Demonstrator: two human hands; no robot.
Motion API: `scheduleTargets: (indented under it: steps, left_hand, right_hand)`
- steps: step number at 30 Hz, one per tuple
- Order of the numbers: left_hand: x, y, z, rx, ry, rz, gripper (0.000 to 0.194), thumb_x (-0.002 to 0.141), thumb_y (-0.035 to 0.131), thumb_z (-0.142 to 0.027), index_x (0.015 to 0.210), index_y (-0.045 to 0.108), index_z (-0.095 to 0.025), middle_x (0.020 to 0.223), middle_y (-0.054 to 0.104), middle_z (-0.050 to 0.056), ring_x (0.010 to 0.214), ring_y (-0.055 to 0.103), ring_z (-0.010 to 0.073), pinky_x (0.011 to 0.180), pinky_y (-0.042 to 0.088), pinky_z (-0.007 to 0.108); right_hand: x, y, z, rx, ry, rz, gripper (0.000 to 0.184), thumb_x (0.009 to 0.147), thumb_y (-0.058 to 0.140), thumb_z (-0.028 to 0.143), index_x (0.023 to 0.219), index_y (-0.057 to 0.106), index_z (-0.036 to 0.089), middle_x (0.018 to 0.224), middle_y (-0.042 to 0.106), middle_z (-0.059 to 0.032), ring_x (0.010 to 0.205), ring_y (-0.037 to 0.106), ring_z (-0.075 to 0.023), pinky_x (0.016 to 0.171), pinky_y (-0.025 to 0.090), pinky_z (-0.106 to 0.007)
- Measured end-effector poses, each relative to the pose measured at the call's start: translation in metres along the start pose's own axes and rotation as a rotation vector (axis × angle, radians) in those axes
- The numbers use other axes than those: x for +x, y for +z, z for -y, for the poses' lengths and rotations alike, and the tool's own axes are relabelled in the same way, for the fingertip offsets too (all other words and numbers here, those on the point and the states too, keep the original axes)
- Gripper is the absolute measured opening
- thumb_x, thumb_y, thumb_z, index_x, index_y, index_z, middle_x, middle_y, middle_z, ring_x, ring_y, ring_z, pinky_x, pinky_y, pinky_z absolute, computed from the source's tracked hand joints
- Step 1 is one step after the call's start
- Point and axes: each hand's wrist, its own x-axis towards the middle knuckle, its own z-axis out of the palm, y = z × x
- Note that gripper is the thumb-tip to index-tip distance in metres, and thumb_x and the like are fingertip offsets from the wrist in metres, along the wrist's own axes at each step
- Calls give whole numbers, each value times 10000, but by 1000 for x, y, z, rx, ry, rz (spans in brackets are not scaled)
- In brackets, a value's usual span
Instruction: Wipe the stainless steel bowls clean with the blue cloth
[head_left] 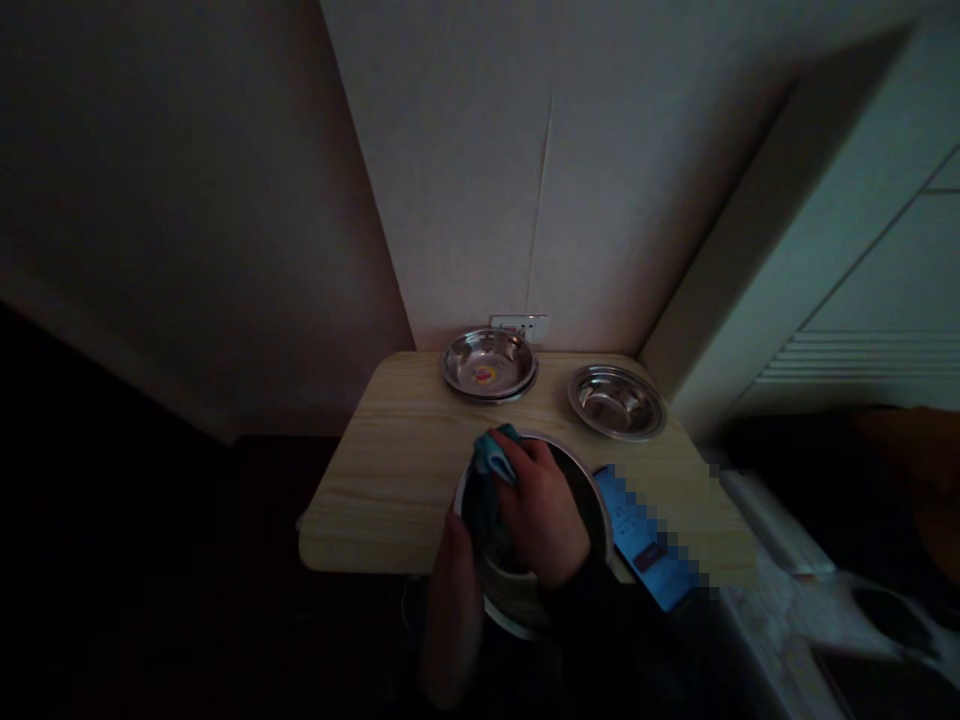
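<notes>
A deep round metal pot [600,510] with a pale rim sits at the table's front edge, its inside dark. My right hand [536,505] is closed around a blue-green cloth [491,458] and presses it over the pot's left rim, part of the cloth hanging inside. On the pot's left side, my left hand [456,550] grips the wall near the rim; most of its fingers are hidden behind the pot. Just right of the pot lies a phone [649,545] with its screen lit, partly blurred out by pixel blocks.
Shiny steel bowls [487,362], stacked, stand at the back of the wooden table [375,480], below a wall socket [525,325]. More stacked steel bowls [616,403] are at the back right. A cluttered pale surface [795,610] is at the lower right.
</notes>
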Motion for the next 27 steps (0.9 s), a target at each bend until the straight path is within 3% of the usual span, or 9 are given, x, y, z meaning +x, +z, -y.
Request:
scheduleTargets:
  steps: [3, 6, 8, 10, 13, 16, 19, 24, 27]
  left_hand:
    - [7, -4, -4, 129, 61, -115, 264, 853, 497, -292, 1060, 645, -223, 1233, 621, 58, 1358, 292, 200, 1100, 271, 349]
    - [9, -4, -14, 217, 65, -144, 248, 855, 486, -269, 1053, 632, -235, 1219, 629, 55, 1372, 261, 185, 1115, 230, 347]
    - [4, -1, -16, 236, 57, -152, 248, 850, 498, -284, 1055, 628, -231, 1231, 620, 61, 1375, 255, 198, 1125, 197, 363]
    - [-4, 3, -15, 318, 66, -177, 278, 833, 531, -328, 1069, 622, -211, 1279, 584, 82, 1369, 270, 232, 1135, 153, 393]
    - [-11, 9, -12, 663, 156, -224, 361, 817, 533, -424, 1079, 618, -191, 1320, 541, 122, 1328, 351, 281, 1133, 159, 440]
    - [-6, 10, -13, 795, 235, -256, 319, 763, 592, -444, 966, 652, -206, 1247, 596, 127, 1311, 378, 294, 1136, 157, 434]
    - [-1, 6, -16, 767, 238, -270, 268, 741, 618, -448, 884, 665, -226, 1160, 646, 116, 1291, 407, 294, 1135, 171, 416]
    - [-3, 7, -10, 544, 180, -170, 301, 799, 568, -424, 987, 667, -210, 1173, 639, 113, 1293, 406, 276, 1099, 262, 422]
    - [2, 9, -9, 299, 125, -91, 277, 794, 587, -416, 958, 676, -212, 1128, 664, 93, 1304, 394, 239, 1062, 329, 355]
  right_hand:
    - [-2, 9, 0, 25, 21, -56, 399, 863, 477, 170, 1253, 558, 184, 1076, 563, -122, 923, 606, -212, 854, 494, -352]
    - [-16, 13, 6, 49, -101, 80, 370, 846, 525, 169, 1195, 604, 260, 1078, 584, -82, 907, 613, -192, 840, 497, -312]
    - [-17, 9, 5, 12, -107, 129, 398, 836, 530, 135, 1207, 595, 265, 1087, 579, -81, 903, 617, -190, 832, 495, -301]
    - [-9, 2, -1, -80, -19, 89, 426, 837, 504, 104, 1236, 571, 237, 1064, 576, -96, 860, 628, -189, 812, 498, -304]
    - [2, -1, -12, -149, 111, -39, 400, 874, 449, 138, 1258, 548, 192, 999, 583, -110, 798, 630, -198, 783, 508, -339]
    - [-4, 7, -12, -59, 30, -55, 416, 850, 476, 144, 1255, 550, 204, 1076, 580, -108, 848, 622, -197, 795, 516, -328]
    - [-14, 13, -6, 9, -121, 62, 467, 795, 540, 102, 1229, 575, 271, 1111, 579, -69, 904, 615, -181, 819, 511, -286]
    - [0, 7, -8, -14, 26, -44, 394, 866, 480, 152, 1252, 555, 176, 1031, 561, -118, 875, 610, -212, 830, 505, -364]
    - [-2, 9, -3, 23, -16, -11, 386, 853, 521, 157, 1231, 575, 215, 1079, 563, -98, 897, 608, -190, 839, 503, -321]
